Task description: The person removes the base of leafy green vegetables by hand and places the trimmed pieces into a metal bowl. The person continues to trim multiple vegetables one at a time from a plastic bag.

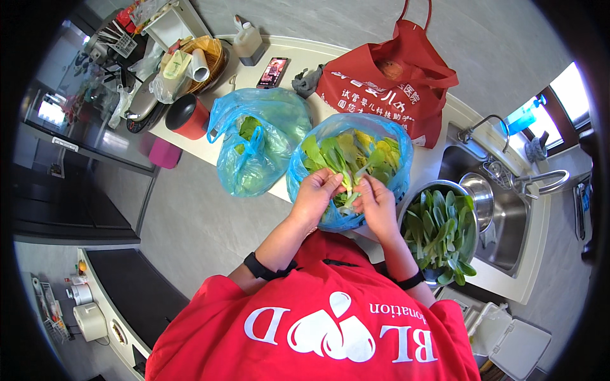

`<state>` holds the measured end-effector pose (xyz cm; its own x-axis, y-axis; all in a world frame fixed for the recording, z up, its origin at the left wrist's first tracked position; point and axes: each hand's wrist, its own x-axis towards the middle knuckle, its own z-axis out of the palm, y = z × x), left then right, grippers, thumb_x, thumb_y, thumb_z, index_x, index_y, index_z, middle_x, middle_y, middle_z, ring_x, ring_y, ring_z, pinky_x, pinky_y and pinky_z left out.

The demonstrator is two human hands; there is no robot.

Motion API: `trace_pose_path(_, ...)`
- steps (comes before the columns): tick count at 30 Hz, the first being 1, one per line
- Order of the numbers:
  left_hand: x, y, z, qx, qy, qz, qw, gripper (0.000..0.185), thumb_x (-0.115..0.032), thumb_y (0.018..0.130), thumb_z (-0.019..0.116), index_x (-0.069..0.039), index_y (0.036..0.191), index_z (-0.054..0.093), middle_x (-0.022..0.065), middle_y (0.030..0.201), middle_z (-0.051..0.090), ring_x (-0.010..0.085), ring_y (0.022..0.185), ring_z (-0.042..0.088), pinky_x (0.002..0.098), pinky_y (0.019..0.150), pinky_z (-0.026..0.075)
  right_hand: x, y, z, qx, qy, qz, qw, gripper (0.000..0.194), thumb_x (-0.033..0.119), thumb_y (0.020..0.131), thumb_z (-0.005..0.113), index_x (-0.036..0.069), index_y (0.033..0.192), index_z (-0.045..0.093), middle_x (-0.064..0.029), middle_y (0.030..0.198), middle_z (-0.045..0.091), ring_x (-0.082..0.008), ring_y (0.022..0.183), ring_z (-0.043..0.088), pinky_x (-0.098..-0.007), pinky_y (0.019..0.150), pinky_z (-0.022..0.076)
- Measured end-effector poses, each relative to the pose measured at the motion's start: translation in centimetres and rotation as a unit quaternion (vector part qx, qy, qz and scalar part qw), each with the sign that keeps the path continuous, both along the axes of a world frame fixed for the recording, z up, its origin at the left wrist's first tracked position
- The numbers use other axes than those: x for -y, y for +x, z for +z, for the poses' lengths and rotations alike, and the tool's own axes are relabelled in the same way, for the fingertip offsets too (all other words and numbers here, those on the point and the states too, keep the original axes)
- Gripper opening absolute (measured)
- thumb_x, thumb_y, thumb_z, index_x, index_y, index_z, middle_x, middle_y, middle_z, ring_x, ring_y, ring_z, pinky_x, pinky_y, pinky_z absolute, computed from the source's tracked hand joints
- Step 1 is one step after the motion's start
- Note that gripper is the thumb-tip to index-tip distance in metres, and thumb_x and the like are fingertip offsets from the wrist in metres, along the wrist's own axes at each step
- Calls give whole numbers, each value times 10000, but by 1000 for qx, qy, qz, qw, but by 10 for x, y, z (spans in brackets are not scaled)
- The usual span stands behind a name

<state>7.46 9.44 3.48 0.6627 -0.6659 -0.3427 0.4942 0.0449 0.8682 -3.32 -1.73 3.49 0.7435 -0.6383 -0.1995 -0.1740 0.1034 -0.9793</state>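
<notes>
Over an opened blue plastic bag (350, 221) of green and yellowing leaves, my left hand (315, 193) grips a small leafy green (336, 157) near its pale base. My right hand (376, 202) is close beside it, thumb and fingers pinched on a stem of leafy greens (367, 164). Whether both stems belong to one plant cannot be told. To the right, partly over the sink edge, a metal bowl (475, 238) holds many upright green leaves (438, 224). A second blue plastic bag (259, 162), gathered at its handles, bulges with greens at the left.
Behind the bags stand a red cloth bag (429, 114), a phone (272, 73) and a plastic jug (249, 44). A red container (187, 116) and a wicker basket (220, 59) are at the left. The sink (512, 238) with its faucet (543, 178) and a steel bowl (480, 188) lies right.
</notes>
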Motion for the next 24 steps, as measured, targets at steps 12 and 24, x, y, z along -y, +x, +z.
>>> trace_pose_path(12,12,-9,15,1,-44,116,992,142,-125,910,645,-54,858,533,-7,750,570,89,697,569,222,620,492,-15,4,4,-30,-297,50,953,163,106,896,513,-30,965,569,-205,756,607,-338,653,595,-403,609,457)
trace_pose_path(24,12,-17,-2,-65,-130,129,981,87,-106,940,586,-45,919,528,55,834,617,140,736,628,269,698,552,-10,13,4,55,424,3,904,155,224,905,449,88,908,523,78,644,359,-44,489,305,-214,451,270)
